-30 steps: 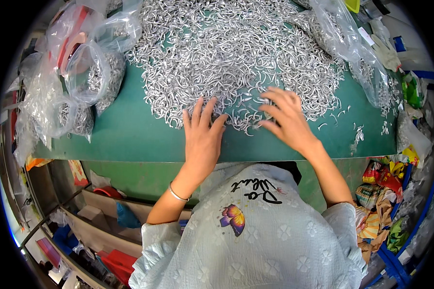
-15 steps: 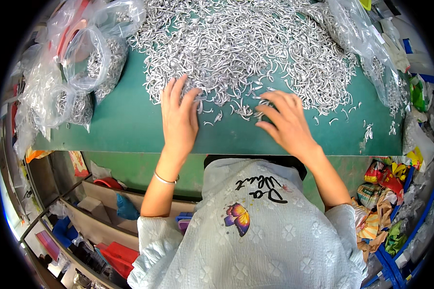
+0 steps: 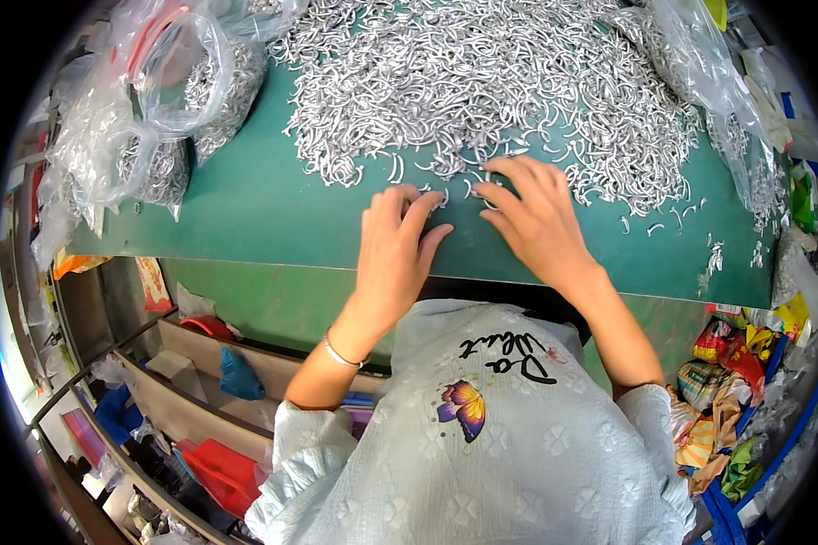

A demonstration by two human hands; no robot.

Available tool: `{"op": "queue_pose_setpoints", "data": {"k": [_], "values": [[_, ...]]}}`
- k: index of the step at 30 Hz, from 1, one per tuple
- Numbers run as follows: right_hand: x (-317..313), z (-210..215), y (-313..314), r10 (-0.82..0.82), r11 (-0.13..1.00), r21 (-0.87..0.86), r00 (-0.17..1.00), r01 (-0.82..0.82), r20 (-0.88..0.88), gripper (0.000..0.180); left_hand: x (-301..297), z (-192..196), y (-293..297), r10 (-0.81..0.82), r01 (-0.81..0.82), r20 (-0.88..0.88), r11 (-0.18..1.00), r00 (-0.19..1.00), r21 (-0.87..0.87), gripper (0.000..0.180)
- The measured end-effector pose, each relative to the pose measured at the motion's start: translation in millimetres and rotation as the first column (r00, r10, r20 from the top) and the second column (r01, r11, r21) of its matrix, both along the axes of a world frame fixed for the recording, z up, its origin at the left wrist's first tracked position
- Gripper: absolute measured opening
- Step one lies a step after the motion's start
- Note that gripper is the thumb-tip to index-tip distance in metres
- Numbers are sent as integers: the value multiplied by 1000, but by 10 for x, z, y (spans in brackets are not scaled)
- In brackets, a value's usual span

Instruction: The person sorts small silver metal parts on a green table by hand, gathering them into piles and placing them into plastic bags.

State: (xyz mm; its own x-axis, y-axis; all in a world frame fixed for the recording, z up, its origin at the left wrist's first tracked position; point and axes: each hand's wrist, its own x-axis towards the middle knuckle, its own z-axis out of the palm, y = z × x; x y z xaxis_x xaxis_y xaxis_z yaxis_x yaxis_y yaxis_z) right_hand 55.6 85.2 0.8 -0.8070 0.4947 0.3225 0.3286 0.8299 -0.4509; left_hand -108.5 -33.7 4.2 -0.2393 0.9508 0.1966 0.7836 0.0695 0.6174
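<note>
Two hands lie flat on one green table (image 3: 273, 218). The left hand (image 3: 395, 250) and the right hand (image 3: 536, 218) have their fingers spread and pinch nothing. Their fingertips touch a few loose hooks at the near edge of one big pile of small silver metal hooks (image 3: 482, 82), too many to count, at 12 o'clock. About three clear bags (image 3: 168, 100) of hooks sit at 10 o'clock. Shelves (image 3: 154, 400) with colourful things are at 7 o'clock.

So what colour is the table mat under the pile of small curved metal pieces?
Green; the flat table mat shows clearly in the head view.
</note>
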Motion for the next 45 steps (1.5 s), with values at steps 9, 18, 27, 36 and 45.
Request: {"op": "queue_pose_setpoints", "data": {"k": [9,18,27,36,45], "values": [[13,91,-2,-136,991,-29,989,134,-54,27,-9,-86,-7,21,-25,42,995,999,97,28],[88,38,-113,10,997,-71,996,-3,88,14,-95,-88,-138,171,-182,101,976,980,120,20],[-287,-5,-92,-60,964,-264,992,30,-107,17,173,-56,-198,151,-162,158,985,976,60,21],[-28,121,-124,57,988,-149,994,-42,97,16,-10,-142,-180,262,-262,15,962,965,72,19],[-159,122,-336,95,940,-334,994,-69,62,24,236,-19,-298,151,-166,184,984,971,65,27]]}}
